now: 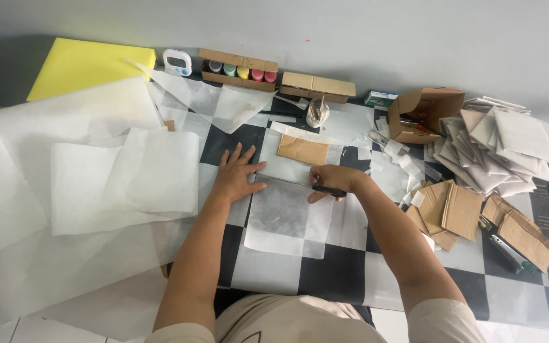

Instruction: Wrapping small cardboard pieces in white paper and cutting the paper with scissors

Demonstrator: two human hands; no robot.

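Observation:
My left hand (pixel 236 174) lies flat with fingers spread on the left end of a metal ruler (pixel 284 183), which rests across a sheet of translucent paper (pixel 285 222) on the black-and-white checkered table (pixel 332 270). My right hand (pixel 330 181) is closed around a dark-handled cutter (pixel 329 190) held against the ruler's right part. Just beyond the ruler lies a brown cardboard piece (pixel 304 150) on another strip of the thin paper.
Large sheets of thin white paper (pixel 122 178) cover the left side. A yellow board (pixel 87 63), a small timer (pixel 177 61), a box of paint pots (pixel 239 68) and a cardboard box (pixel 318 86) line the back. Cardboard pieces (pixel 462 209), wrapped squares (pixel 503 143) and an open box (pixel 424 113) sit right.

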